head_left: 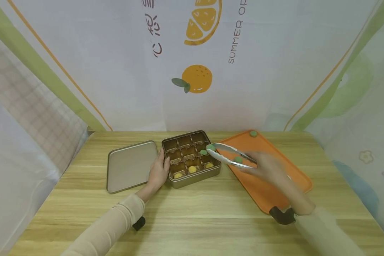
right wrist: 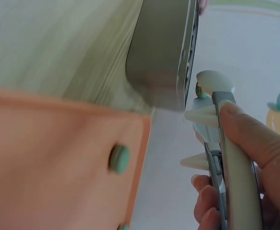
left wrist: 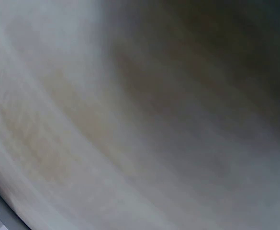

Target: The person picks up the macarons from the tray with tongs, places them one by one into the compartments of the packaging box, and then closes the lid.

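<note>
My right hand point(head_left: 265, 167) grips a pair of metal tongs point(head_left: 228, 147). Between the tong tips is a green ball point(head_left: 210, 146), over the right side of an open metal tin point(head_left: 195, 176). The tin has a brown divided insert; several yellow balls point(head_left: 192, 169) lie in its front row, and another green ball point(head_left: 203, 152) is in the middle row at the right. Against the tin's left wall rests my left hand point(head_left: 158, 172), fingers extended. In the right wrist view, the thumb and fingers close round the tongs point(right wrist: 238, 177). Only a blur fills the left wrist view.
An orange tray point(head_left: 272, 195) lies right of the tin, with green balls point(head_left: 253, 133) on it, one partly behind the tongs. To the left lies a flat metal lid point(head_left: 131, 167). A printed cloth point(head_left: 131, 96) hangs behind the wooden table point(head_left: 192, 220).
</note>
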